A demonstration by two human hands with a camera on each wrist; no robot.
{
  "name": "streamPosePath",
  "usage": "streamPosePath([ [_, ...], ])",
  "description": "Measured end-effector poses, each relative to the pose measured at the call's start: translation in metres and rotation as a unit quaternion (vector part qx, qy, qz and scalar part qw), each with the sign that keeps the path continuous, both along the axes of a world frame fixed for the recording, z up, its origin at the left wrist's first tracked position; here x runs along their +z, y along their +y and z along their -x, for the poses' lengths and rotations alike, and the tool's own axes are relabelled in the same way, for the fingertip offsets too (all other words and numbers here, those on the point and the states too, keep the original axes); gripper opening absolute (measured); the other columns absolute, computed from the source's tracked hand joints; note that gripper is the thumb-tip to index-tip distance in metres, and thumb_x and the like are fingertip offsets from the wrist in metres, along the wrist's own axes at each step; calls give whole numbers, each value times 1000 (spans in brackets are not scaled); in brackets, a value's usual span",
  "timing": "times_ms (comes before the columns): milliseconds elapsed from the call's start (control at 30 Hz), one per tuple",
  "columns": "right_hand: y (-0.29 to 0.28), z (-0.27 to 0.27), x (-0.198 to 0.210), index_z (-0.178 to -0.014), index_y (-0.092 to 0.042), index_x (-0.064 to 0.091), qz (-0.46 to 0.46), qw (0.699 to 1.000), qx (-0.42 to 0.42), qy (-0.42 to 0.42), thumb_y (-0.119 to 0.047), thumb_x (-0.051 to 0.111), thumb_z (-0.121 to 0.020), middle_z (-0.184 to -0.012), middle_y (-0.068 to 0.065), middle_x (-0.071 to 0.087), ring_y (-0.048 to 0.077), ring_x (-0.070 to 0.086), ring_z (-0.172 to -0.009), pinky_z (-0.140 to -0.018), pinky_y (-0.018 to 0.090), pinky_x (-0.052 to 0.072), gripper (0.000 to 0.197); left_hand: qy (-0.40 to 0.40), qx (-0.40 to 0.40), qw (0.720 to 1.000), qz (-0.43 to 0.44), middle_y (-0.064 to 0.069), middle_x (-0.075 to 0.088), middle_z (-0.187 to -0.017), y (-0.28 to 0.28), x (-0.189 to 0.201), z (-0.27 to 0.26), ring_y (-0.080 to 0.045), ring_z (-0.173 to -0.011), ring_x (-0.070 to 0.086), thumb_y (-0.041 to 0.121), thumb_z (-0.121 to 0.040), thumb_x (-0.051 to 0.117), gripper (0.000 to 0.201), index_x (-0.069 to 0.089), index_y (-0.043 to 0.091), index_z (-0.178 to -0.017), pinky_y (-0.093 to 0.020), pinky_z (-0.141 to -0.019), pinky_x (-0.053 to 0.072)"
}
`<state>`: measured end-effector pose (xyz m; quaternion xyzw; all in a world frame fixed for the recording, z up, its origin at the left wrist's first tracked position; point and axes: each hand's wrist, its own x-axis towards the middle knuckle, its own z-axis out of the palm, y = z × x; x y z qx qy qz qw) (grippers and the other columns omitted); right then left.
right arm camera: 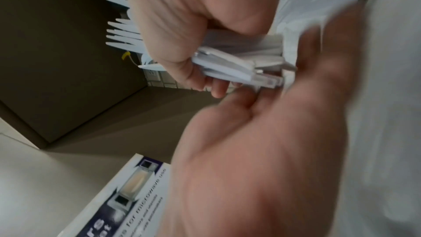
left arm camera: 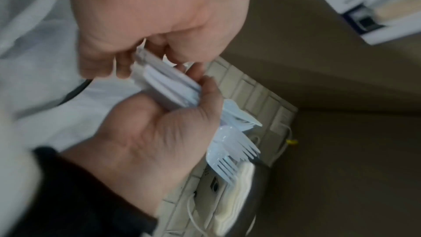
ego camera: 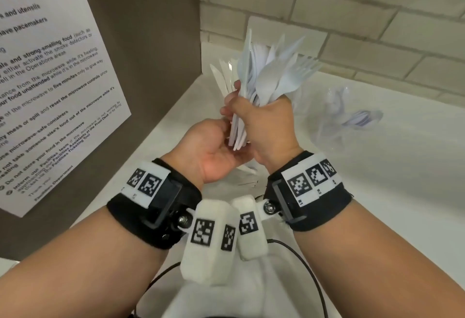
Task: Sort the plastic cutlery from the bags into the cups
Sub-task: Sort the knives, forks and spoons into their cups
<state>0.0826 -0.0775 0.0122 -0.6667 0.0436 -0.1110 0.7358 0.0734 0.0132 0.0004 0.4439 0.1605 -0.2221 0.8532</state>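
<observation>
My right hand grips a bundle of white plastic cutlery upright above the white counter, with forks, spoons and knife blades fanning out on top. My left hand is cupped palm-up under it, fingers and thumb curled round the handle ends. The left wrist view shows fork tines past the right hand. In the right wrist view, the handles poke out of the right fist toward the blurred left palm. No cups are in view.
A clear plastic bag with more cutlery lies on the counter to the right. Several white knives stand behind the bundle by the pale brick wall. A brown panel with a microwave notice closes off the left side.
</observation>
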Motion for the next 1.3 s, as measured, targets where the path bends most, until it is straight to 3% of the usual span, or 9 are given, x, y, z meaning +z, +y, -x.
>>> streamPosePath([
  [67,-8,1,2,-80,-7,70,12,1000,7,-11,-2,72,-75,-73,11,72,30,72,-71,-70,48,60,8,-76,-1,994,-80,-12,67,-117,11,2,1,-23,-99,65,46,-102,32,48,63,12,-114,-42,-95,50],
  [167,-10,6,-4,-91,0,69,89,995,51,-8,-4,74,-75,-81,16,73,29,72,-72,-70,45,61,18,-304,35,947,-97,-12,49,-142,29,14,0,-24,-125,55,67,-74,57,77,39,27,-137,-43,-104,45],
  [267,-2,9,-13,-89,-3,66,270,958,99,-4,-11,75,-72,-75,4,69,19,67,-69,-60,31,56,21,-488,35,849,-198,4,29,-153,33,23,-5,-18,-140,36,66,-63,72,100,23,34,-144,-48,-112,36],
  [367,6,11,-17,-95,-10,61,359,925,122,-26,-11,69,-74,-76,-4,62,13,62,-71,-59,22,45,23,-533,54,801,-266,-6,49,-139,27,24,-7,-22,-132,47,46,-68,81,87,42,12,-139,-48,-110,38],
  [467,9,10,-17,-121,-6,55,418,899,111,-69,-10,65,-77,-104,11,66,27,64,-95,-78,35,53,45,-528,71,809,-250,-15,63,-120,22,21,-5,-29,-115,60,18,-69,83,60,57,12,-123,-49,-102,47],
  [567,10,12,-15,-126,-4,49,429,893,114,-78,-12,63,-80,-106,10,64,29,63,-97,-76,34,51,49,-525,132,803,-250,-18,65,-106,18,22,-2,-29,-101,65,7,-72,77,43,59,10,-111,-48,-95,52],
  [833,7,17,-9,-85,-23,45,381,912,155,-4,-18,81,-65,-80,-5,58,18,62,-77,-65,28,51,41,-459,247,830,-199,-8,62,-76,23,18,-13,-57,-80,53,7,-67,72,30,67,33,-79,-69,-75,47],
  [1133,-2,24,-9,-95,-12,59,299,920,239,83,-13,77,-72,-77,4,63,22,68,-58,-57,37,58,29,-420,285,853,-119,-10,60,-76,26,22,-11,-40,-78,56,6,-66,71,24,65,23,-82,-70,-74,48],
  [1300,7,24,-15,-73,-10,52,352,920,170,22,-21,69,-80,-61,-2,48,15,48,-55,-51,25,40,22,-396,237,884,-70,-12,61,-92,24,25,-7,-40,-96,58,12,-65,77,42,61,17,-103,-67,-89,47],
])
